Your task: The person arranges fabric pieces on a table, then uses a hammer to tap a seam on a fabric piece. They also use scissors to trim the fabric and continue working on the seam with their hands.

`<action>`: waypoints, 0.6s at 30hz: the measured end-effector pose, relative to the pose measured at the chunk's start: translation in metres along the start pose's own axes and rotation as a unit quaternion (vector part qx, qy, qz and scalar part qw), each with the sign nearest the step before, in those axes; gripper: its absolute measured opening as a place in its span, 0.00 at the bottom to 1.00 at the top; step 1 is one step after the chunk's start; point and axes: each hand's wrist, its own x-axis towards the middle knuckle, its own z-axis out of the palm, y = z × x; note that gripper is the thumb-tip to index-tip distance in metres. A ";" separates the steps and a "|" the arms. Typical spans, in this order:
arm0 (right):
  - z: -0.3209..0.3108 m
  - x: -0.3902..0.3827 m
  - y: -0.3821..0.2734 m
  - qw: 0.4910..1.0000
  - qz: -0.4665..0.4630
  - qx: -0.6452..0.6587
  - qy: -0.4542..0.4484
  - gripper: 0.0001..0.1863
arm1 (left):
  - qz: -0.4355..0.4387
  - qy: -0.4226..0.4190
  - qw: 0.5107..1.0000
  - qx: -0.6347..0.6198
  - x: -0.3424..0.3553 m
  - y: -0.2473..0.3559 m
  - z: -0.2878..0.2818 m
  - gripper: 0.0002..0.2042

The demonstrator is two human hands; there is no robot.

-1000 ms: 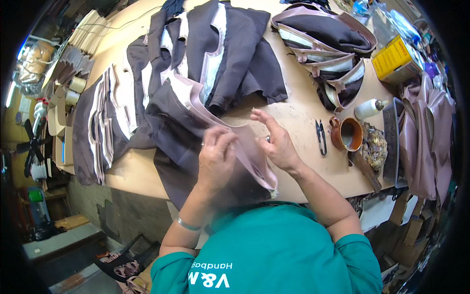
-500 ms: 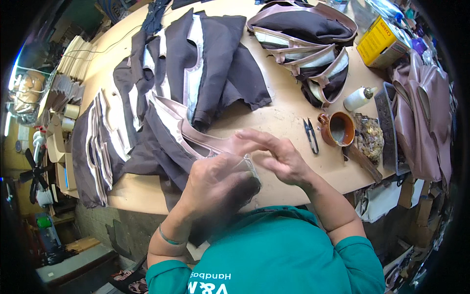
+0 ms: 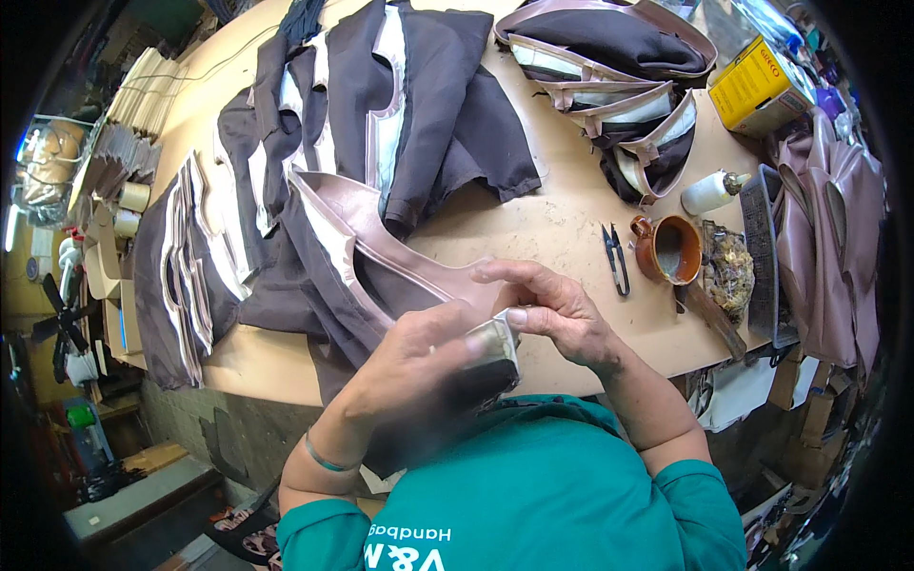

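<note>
A bag piece of pink leather (image 3: 419, 265) with dark brown lining and a white-backed edge stretches from the table toward my chest. At its near end, my left hand (image 3: 405, 357) is closed on the folded edge, its fingers a little smeared by motion. My right hand (image 3: 562, 309) pinches the corner of that edge between thumb and curled fingers. Dark lining hangs blurred below my left hand. Just beyond, several similar dark lining pieces (image 3: 447, 124) with pink and white edges lie overlapped on the table (image 3: 562, 238).
Right of my hands lie black thread snips (image 3: 617, 259), a brown mug (image 3: 669, 249) and a white bottle (image 3: 709, 192). Behind them stand a yellow can (image 3: 762, 88) and a stack of bag pieces (image 3: 609, 57). Pink leather (image 3: 833, 228) hangs at the right edge, beside a dark basket (image 3: 766, 257).
My right fingers have come down from a stretched, blurred pose to pinch the edge. The pink strip between my hands shows more, and the whole view has shifted slightly.
</note>
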 end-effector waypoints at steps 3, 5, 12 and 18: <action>-0.001 0.003 0.011 0.999 -0.022 -0.040 0.028 0.22 | 0.051 0.024 0.986 0.160 0.008 0.009 0.008 0.12; -0.004 0.002 0.017 0.996 -0.039 -0.072 0.047 0.22 | 0.051 0.043 0.988 0.137 0.014 0.001 0.011 0.09; -0.006 -0.012 0.035 0.971 -0.088 -0.108 0.193 0.23 | 0.057 0.048 0.985 0.157 0.034 -0.014 0.018 0.07; -0.046 -0.078 0.029 0.787 -0.032 -0.533 0.310 0.19 | 0.143 0.043 0.973 0.175 0.030 -0.003 0.011 0.09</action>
